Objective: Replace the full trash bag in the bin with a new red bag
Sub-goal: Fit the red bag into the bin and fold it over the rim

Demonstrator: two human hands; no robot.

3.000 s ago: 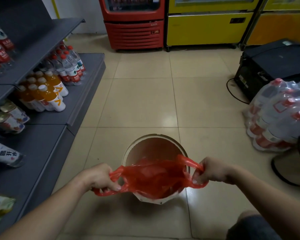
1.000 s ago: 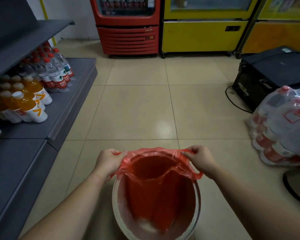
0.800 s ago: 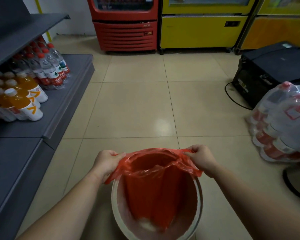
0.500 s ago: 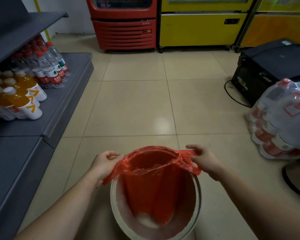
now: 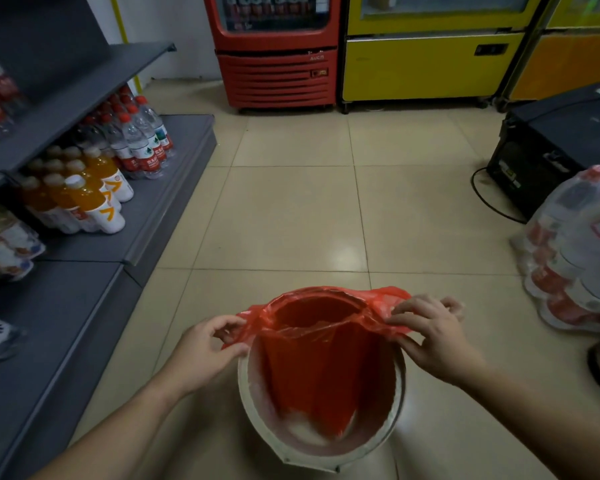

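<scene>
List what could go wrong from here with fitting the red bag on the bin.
1. The red bag is folded over only the far part of the bin rim; the near rim is bare, so the bag may slide inside once let go.
2. The left hand and right hand pinch thin film at the edges; a hard pull over the rim could tear it.
3. The bag hangs bunched and narrow inside, so it may not open fully against the walls.

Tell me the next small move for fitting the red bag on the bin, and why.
Probably pull the thin red plastic bag mouth toward the near edge of the round white bin and fold it over. The far rim is already covered, but the near rim shows bare. The left hand and right hand each have a grip on a side.
</scene>
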